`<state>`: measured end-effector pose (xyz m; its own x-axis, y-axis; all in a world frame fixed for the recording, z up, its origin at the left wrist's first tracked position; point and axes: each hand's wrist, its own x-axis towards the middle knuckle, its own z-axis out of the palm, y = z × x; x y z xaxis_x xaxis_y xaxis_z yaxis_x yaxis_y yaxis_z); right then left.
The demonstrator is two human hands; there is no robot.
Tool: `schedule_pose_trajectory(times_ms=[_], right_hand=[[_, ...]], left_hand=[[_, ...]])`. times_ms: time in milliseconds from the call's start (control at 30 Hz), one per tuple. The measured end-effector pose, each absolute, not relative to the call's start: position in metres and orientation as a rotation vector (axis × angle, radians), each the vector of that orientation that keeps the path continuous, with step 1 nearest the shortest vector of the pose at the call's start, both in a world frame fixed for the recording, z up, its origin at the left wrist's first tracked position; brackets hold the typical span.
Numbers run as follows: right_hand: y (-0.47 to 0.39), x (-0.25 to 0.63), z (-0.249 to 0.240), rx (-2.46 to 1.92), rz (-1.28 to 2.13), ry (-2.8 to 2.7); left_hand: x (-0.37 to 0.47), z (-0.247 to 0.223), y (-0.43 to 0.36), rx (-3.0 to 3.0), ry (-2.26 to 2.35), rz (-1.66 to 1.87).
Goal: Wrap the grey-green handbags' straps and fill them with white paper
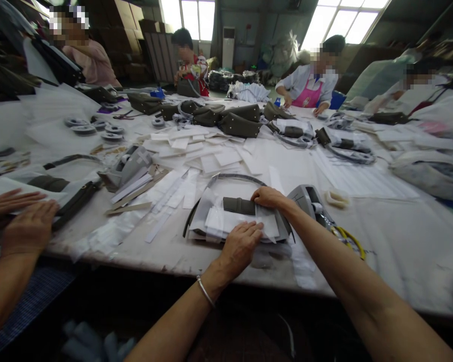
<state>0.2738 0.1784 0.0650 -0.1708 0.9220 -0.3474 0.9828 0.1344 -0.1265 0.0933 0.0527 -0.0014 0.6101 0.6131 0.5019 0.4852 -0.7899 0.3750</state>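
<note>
Before me on the table lies an olive-green handbag [239, 205], flat, with white wrapping sheet [221, 221] over its front and a long dark strap [237, 177] arched behind it. My left hand [241, 244] rests on the white sheet, fingers stretched out and flat. At the right end of the bag's uncovered olive band, my right hand [267, 197] has its fingers curled down against the bag; its fingertips are partly hidden. Just right of the bag stands a grey tape dispenser [305, 201].
A co-worker's hands [30, 221] press on another wrapped bag at left. Another tape dispenser [130, 163], card strips and clear plastic lie between us. White sheets [211, 153] and several olive bags [241, 120] spread across the table [396, 241]. A yellow cord loop [353, 241] sits at right; people work opposite.
</note>
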Motion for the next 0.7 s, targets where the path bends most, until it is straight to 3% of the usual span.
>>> schedule_pose_trajectory(times_ms=[467, 600, 700], right_hand=[[0.122, 0.278, 0.083, 1.662, -0.247, 2.419], [0.055, 0.295, 0.104, 1.887, -0.25, 2.728], [0.002, 0.305, 0.111, 2.087, -0.514, 2.774]], left_hand=[[0.091, 0.004, 0.054, 2.301, 0.934, 0.995], [0.089, 0.009, 0.057, 2.393, 0.878, 0.922], [0.088, 0.014, 0.057, 2.421, 0.856, 0.905]])
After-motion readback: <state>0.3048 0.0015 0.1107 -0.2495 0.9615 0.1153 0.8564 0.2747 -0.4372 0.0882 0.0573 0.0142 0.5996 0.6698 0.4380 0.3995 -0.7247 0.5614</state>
